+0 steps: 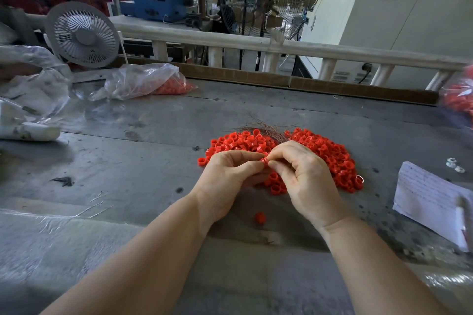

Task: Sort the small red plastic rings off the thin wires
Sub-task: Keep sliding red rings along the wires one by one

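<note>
While our left hand (227, 171) and right hand (304, 176) pinch one small red plastic ring (264, 160) between them, we judge much done: a heap of loose red plastic rings (320, 151) lies at twelve o'clock, thin brown wires (266, 129) beyond.

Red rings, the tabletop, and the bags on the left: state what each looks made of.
Red rings: moulded plastic, probably; uniform colour, slight sheen.
Tabletop: sheet metal, seemingly; dull grey, scuffed, with panel seams.
Bags: thin clear plastic film; see-through, crinkled, glossy highlights.

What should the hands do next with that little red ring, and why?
Probably pull the red ring free and drop it on the pile of rings. Both the left hand and right hand pinch it, with the thin wires just behind.
</note>
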The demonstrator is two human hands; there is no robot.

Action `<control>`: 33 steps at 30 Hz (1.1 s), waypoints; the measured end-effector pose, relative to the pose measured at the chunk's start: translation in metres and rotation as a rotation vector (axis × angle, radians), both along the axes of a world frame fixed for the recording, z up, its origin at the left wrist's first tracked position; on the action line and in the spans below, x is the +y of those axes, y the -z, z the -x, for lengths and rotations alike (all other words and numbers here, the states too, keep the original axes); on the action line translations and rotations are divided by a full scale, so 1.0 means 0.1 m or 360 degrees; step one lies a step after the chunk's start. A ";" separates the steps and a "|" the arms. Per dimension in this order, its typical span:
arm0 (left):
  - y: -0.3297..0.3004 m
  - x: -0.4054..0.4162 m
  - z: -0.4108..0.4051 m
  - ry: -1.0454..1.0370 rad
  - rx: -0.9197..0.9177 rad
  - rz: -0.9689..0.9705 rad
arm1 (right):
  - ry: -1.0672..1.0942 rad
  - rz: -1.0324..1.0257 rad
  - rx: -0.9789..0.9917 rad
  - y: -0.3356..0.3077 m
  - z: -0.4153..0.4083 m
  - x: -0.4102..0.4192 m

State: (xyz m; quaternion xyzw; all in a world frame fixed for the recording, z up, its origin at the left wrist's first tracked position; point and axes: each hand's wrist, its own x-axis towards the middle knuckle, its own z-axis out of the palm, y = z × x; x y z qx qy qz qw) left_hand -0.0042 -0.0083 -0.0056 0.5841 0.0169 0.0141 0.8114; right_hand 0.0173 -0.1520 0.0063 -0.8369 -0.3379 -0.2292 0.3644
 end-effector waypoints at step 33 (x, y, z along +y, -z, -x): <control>-0.06 0.02 0.01 0.0174 0.0149 0.0375 | 0.0011 -0.0417 0.0194 0.07 -0.03 0.03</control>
